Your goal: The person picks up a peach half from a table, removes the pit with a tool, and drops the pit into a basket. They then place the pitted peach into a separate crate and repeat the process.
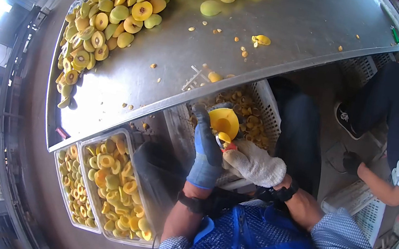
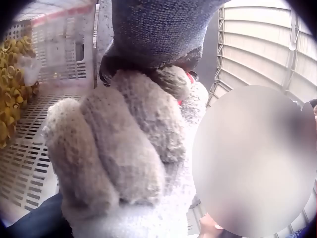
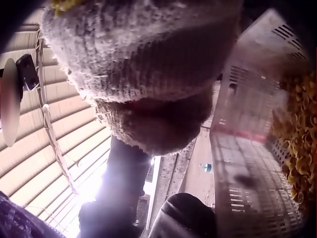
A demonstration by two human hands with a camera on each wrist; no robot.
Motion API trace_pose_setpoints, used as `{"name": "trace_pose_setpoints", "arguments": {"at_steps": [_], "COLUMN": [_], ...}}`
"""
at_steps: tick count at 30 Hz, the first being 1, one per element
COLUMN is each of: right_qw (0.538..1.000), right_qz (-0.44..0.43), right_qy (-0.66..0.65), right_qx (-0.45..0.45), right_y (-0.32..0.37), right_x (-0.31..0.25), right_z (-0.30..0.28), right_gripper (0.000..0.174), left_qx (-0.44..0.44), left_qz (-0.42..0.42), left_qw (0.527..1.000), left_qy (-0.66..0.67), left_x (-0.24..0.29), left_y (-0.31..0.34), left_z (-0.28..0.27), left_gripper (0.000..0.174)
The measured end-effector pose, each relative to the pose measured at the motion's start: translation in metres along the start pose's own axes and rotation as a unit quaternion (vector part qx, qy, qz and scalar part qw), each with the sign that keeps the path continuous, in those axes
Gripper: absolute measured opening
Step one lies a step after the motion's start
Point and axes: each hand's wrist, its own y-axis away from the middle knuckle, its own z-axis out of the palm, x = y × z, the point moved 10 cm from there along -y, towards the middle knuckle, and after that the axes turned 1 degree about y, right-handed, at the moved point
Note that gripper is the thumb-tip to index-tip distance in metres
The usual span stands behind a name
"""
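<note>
In the head view a yellow fruit half (image 1: 224, 122), its hollow facing up, is gripped by the left hand (image 1: 207, 152) in a blue and grey glove. The right hand (image 1: 258, 163), in a white knit glove, has its fingers curled round a red-handled tool (image 1: 230, 147) at the fruit's near edge. A small yellow piece (image 1: 225, 137) lies at that edge. The left wrist view shows the white glove's curled fingers (image 2: 121, 144) against the blue glove (image 2: 158, 34). In the right wrist view the white glove (image 3: 143, 59) hides the tool's tip and the fruit.
A metal table (image 1: 164, 84) bears a heap of fruit halves (image 1: 101, 21). Below the hands stands a crate (image 1: 270, 104) of yellow scraps. Two crates of fruit (image 1: 118, 185) stand at lower left. Another person's arm (image 1: 381, 186) is at the right.
</note>
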Motion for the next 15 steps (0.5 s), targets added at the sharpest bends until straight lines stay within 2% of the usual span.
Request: {"name": "trace_pose_setpoints", "arguments": {"at_steps": [1,4,5,7,8,10,11,12,13,14,15], "right_qw": [0.999,0.985,0.994,0.978,0.984,0.98,0.974,0.962,0.963,0.965,0.967], "right_qz": [0.002,0.001,0.053,0.153,0.141,0.196,0.218,0.272,0.268,0.263,0.253], "right_qy": [0.032,0.171,0.079,-0.104,-0.1,0.009,0.059,-0.011,-0.004,0.004,0.01], "right_qx": [0.02,-0.018,-0.045,-0.099,-0.033,-0.009,0.012,-0.021,-0.013,-0.005,0.007], "right_y": [-0.001,0.003,0.008,0.018,0.015,0.008,0.004,0.008,0.008,0.01,0.009], "right_x": [0.002,0.005,0.018,0.039,0.022,0.074,0.092,0.086,0.086,0.086,0.086], "right_z": [-0.004,-0.004,-0.001,0.006,-0.011,-0.011,-0.014,-0.014,-0.019,-0.021,-0.024], "right_gripper": [0.044,0.044,0.045,0.047,0.046,0.054,0.058,0.055,0.055,0.054,0.054], "left_qx": [-0.004,0.026,-0.006,0.028,0.038,0.113,0.149,0.198,0.229,0.256,0.262], "left_qz": [0.007,0.059,-0.007,0.092,0.121,0.217,0.252,0.278,0.247,0.213,0.178], "left_qw": [1.0,0.994,0.985,0.993,0.991,0.959,0.909,0.833,0.747,0.639,0.578], "left_qy": [0.009,0.088,0.173,0.073,0.039,-0.144,-0.296,-0.436,-0.573,-0.693,-0.752], "left_x": [0.001,0.008,0.016,0.059,0.085,0.132,0.156,0.179,0.189,0.198,0.203], "left_y": [-0.002,-0.017,-0.022,-0.024,-0.014,0.013,0.025,0.039,0.053,0.068,0.071], "left_z": [-0.004,-0.025,-0.033,-0.061,-0.067,-0.11,-0.128,-0.146,-0.166,-0.187,-0.2], "left_gripper": [0.076,0.074,0.073,0.072,0.07,0.06,0.052,0.045,0.039,0.034,0.033]}}
